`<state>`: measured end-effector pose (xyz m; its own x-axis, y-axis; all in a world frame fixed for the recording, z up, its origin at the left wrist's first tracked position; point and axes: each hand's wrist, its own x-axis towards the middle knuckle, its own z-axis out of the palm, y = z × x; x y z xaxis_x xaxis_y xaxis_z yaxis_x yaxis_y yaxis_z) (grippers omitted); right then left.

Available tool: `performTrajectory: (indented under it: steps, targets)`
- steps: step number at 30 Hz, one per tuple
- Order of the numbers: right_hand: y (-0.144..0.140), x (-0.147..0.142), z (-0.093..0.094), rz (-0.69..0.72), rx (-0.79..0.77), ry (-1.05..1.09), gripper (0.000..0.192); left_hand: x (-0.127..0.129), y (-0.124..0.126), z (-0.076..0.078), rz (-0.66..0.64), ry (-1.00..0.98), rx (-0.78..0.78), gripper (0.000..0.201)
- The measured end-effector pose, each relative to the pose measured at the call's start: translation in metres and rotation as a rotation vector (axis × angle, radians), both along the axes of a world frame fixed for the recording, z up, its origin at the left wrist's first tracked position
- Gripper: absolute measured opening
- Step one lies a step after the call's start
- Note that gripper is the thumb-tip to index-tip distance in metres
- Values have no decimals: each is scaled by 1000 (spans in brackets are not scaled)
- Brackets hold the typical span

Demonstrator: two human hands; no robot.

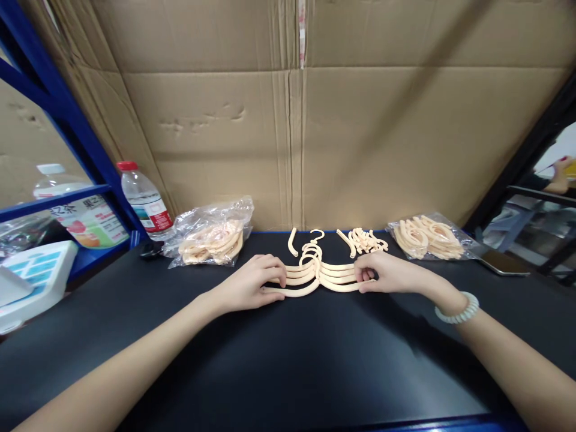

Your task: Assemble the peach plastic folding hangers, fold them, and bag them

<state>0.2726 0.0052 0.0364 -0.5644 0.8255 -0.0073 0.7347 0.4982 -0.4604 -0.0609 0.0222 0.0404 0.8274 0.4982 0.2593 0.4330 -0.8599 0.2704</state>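
Several cream-coloured hangers point(300, 292) lie overlapped in a row on the black table, their hooks pointing away from me. My left hand point(257, 282) is closed around the left ends of their arms, thumb at the nearest one. At the opposite ends, my right hand point(377, 273) has its fingers curled over the right arm tips, with the thumb below. The fingers partly hide the hanger tips. Just beyond the row lie a loose curved hanger arm point(292, 242) on the left, another loose arm point(346, 243) on the right, and a pile of small hooks point(366, 240).
A clear bag of cream parts point(211, 240) lies back left, and a second bag point(427, 236) back right beside a phone-like flat object point(503, 263). A red-capped bottle point(146, 201) stands by the blue frame. Cardboard point(216, 132) walls off the back.
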Motion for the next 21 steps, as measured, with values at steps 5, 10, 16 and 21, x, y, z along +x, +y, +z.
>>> performTrajectory:
  steps: [5, 10, 16, 21]
  targets:
    - [1, 2, -2, -31, 21, -9, 5, 1, 2, -6, 20, 7, 21, 4]
    - [1, 1, -1, -56, 29, -22, 5, 1, 3, -10, 31, -26, 74, 4]
    - [1, 1, -1, -94, 65, -53, 6, 2, 3, -18, 36, -64, 152, 3]
    - [1, 1, -2, -99, 73, -65, 7, 4, 2, -25, 74, -109, 193, 4]
